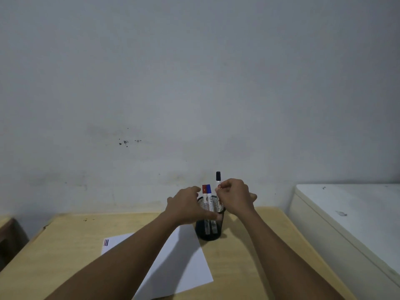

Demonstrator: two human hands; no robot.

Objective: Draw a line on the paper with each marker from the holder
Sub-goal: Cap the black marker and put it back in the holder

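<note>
Right hand pinches black-capped marker above mesh holder, near table back edge. Left hand, fingers apart, steadies the holder. Red marker, blue marker inside; paper shows three lines.

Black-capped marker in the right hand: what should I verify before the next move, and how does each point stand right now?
1. Right hand pinching the black-capped marker: ok.
2. Marker's lower end clear of the mesh holder: cannot tell, the hand hides it.
3. Left hand steadying the holder: ok, its fingers rest at the rim.
4. Red marker and blue marker upright in the holder: ok.
5. Paper with bare space for a line: ok.
6. Lines already drawn near the paper's far left corner: ok, several show; the count is unclear.
</note>
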